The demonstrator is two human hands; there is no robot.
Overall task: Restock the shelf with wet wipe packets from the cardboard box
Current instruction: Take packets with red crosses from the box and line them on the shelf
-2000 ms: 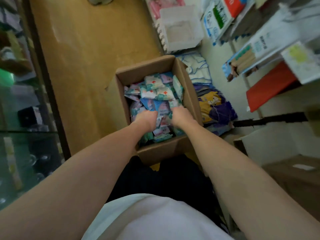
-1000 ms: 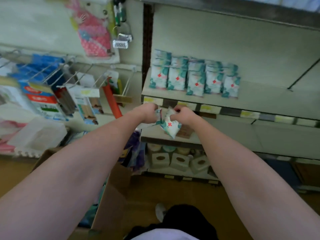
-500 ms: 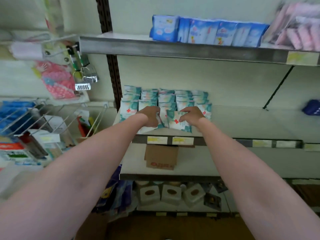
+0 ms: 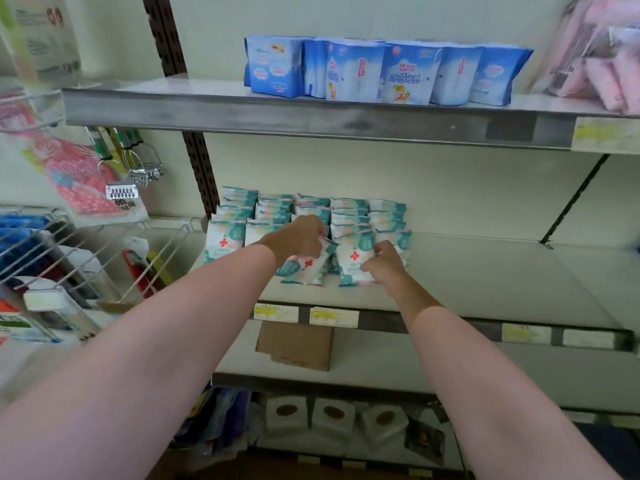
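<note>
Stocked rows of wet wipe packets fill the left end of the middle shelf. The left hand pinches a tilted packet at its top edge, at the row front. The right hand grips an upright packet by its side. Judged light, soft and slick-wrapped; hold by the sealed edges, since squeezing the middle would deform them.

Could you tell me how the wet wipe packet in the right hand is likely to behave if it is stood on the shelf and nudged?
The packet looks like a soft film pouch, so it probably flexes rather than staying stiff. The right hand pinches it easily, suggesting it is light. Its narrow base means it may tip unless leaned on the stocked rows.
</note>
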